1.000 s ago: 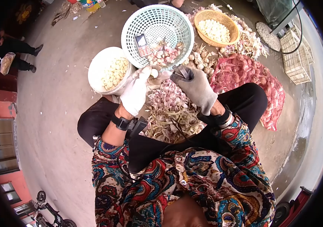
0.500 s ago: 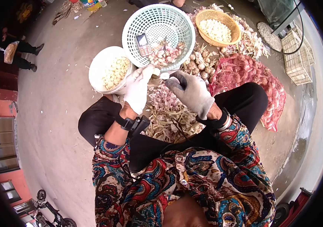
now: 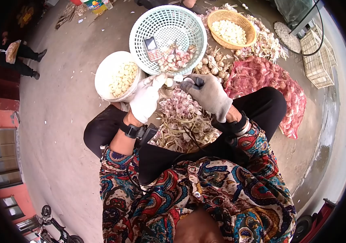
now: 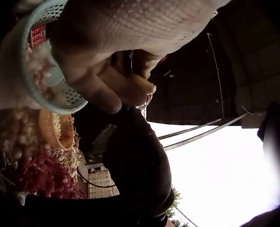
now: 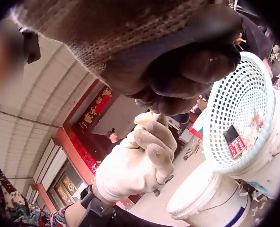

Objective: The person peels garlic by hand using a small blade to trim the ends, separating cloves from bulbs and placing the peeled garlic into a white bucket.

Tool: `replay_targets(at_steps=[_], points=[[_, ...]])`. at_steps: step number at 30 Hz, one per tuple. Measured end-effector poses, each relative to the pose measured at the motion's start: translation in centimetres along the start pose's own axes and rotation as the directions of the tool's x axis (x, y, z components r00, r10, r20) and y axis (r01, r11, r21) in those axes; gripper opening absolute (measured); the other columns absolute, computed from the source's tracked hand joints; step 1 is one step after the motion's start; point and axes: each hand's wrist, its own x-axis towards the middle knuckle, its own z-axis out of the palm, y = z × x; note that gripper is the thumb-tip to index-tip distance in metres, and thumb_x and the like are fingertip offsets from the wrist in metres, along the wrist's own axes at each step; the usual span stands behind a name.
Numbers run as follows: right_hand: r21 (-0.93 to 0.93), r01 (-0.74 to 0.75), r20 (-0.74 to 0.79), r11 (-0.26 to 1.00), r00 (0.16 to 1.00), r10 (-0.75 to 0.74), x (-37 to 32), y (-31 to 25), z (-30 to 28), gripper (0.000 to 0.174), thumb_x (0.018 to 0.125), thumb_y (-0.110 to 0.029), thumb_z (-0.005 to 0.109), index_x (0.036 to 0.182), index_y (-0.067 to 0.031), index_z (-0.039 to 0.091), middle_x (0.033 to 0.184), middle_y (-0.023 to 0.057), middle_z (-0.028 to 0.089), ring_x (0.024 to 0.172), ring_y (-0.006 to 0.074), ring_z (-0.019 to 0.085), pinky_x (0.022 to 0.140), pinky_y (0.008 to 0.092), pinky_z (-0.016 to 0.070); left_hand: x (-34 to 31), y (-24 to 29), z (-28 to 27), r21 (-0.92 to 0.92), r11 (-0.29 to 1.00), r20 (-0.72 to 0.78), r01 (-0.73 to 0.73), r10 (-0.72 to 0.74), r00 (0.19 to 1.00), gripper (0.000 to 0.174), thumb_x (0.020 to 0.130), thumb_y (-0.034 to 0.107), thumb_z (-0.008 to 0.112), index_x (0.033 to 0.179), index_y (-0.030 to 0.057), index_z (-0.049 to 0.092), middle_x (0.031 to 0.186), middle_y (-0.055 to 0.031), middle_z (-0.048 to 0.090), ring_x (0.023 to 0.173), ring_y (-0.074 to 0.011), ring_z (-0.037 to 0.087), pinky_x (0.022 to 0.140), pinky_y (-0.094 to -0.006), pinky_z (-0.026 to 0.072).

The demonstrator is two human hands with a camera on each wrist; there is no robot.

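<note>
In the head view my left hand (image 3: 144, 98), in a white glove, pinches a pale garlic clove (image 3: 169, 82) at its fingertips. Close beside it, my right hand (image 3: 209, 94), in a grey glove with dark fingers, grips a small knife; its bright blade (image 3: 178, 78) points at the clove. The right wrist view shows the curled dark fingers (image 5: 182, 78) with the knife mostly hidden behind them. Below both hands lies a heap of garlic skins (image 3: 181, 117). Just beyond them stands a pale green colander (image 3: 134, 50) with unpeeled cloves (image 3: 176, 58) inside.
A red-keyed phone (image 3: 152, 48) lies in the colander. At left stands a white bucket (image 3: 101, 81) of peeled cloves. An orange basket (image 3: 213, 32), garlic bulbs (image 3: 211, 62) and a red mesh sack (image 3: 266, 87) are at right. A person (image 3: 23, 56) stands far left.
The right hand has turned, so its fingers cover more of the knife than a second ago. Both hands stay close together over the skins. The person far left has shifted the bag they hold.
</note>
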Motion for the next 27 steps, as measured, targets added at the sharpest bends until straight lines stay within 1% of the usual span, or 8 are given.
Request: replay_targets(at_steps=[4,10,14,17,19,22,24,27], points=[[-0.063,0.019,-0.124,0.998,0.992,-0.026,-0.1,-0.1,0.3,0.033,0.096,-0.026,0.073,0.113,0.0026,0.07,0.065,0.0012,0.056,0.06,0.006,0.045,0.055,0.0281,0.0404,0.1,-0.4,-0.5,-0.276,0.945,0.212,0.174,-0.116,0.97,0.024,0.104,0.02,0.058,0.115,-0.0011,0.062,0.101,-0.008,0.067,0.09,-0.0169,0.066,0.08,-0.0332,0.0582],[0.18,0.126,-0.346,0.976,0.936,-0.057,0.6,0.7,-0.4,0.023,0.101,-0.019,0.065,0.108,0.0031,0.069,0.071,-0.0064,0.054,0.063,0.003,0.042,0.056,0.023,0.0364,0.3,-0.4,-1.4,-0.21,0.957,0.285,0.2,-0.136,0.949,0.03,0.103,0.017,0.057,0.127,-0.0018,0.057,0.109,-0.009,0.066,0.095,-0.0169,0.066,0.09,-0.0358,0.0576],[0.118,0.024,-0.226,0.993,0.974,0.004,0.8,1.2,-0.8,0.023,0.099,-0.016,0.068,0.109,0.0046,0.068,0.078,-0.0046,0.058,0.07,0.0033,0.046,0.061,0.023,0.0399,0.6,-0.3,-4.1,-0.3,0.953,0.09,0.034,-0.007,0.996,0.036,0.104,0.015,0.054,0.135,-0.0026,0.053,0.114,-0.0081,0.066,0.097,-0.0167,0.067,0.093,-0.0348,0.0563],[0.185,0.069,-0.113,0.98,0.992,-0.048,0.9,1.9,0.4,0.032,0.094,-0.012,0.073,0.118,0.0074,0.064,0.096,0.0003,0.069,0.083,0.0039,0.055,0.075,0.0223,0.0482,0.5,0.6,-4.6,-0.08,0.997,0.075,-0.013,0.019,0.997,0.033,0.103,0.011,0.056,0.133,-0.0042,0.055,0.105,-0.0109,0.069,0.09,-0.018,0.069,0.089,-0.0346,0.0589],[0.25,0.028,-0.024,0.968,0.999,-0.023,0.5,1.5,0.6,0.039,0.093,-0.009,0.075,0.125,0.0081,0.062,0.108,0.0041,0.073,0.093,0.0037,0.059,0.082,0.0215,0.0503,0.6,0.2,-3.7,-0.146,0.985,0.156,0.09,-0.067,0.985,0.034,0.102,0.008,0.057,0.134,-0.0041,0.055,0.104,-0.0104,0.069,0.087,-0.0171,0.069,0.085,-0.0319,0.0587],[0.489,0.169,-0.049,0.856,0.985,-0.167,0.5,1.8,1.9,0.036,0.094,-0.012,0.075,0.124,0.0063,0.064,0.097,-0.0014,0.071,0.083,0.0013,0.055,0.073,0.0202,0.0481,0.0,0.1,-1.4,-0.065,0.993,0.286,0.1,-0.077,0.955,0.039,0.101,0.008,0.058,0.138,-0.004,0.053,0.105,-0.0097,0.069,0.088,-0.0151,0.068,0.082,-0.0282,0.0572],[0.339,0.114,0.034,0.934,0.99,-0.134,0.0,1.0,1.2,0.032,0.095,-0.013,0.074,0.119,0.0052,0.066,0.085,-0.0053,0.064,0.075,0.0009,0.048,0.065,0.0208,0.043,-0.5,0.6,-0.6,-0.053,0.987,0.354,0.15,-0.121,0.927,0.043,0.1,0.01,0.059,0.141,-0.0039,0.051,0.106,-0.0078,0.069,0.09,-0.013,0.066,0.084,-0.0268,0.0529],[0.334,0.16,-0.115,0.929,0.985,-0.129,0.3,1.4,1.8,0.019,0.096,-0.012,0.071,0.105,0.0032,0.066,0.078,-0.0085,0.055,0.069,0.0008,0.041,0.06,0.021,0.0357,-0.4,0.7,-0.3,0.022,0.998,0.422,0.052,-0.057,0.905,0.043,0.101,0.01,0.058,0.141,-0.004,0.051,0.106,-0.0069,0.069,0.091,-0.0121,0.065,0.085,-0.0265,0.0514]])
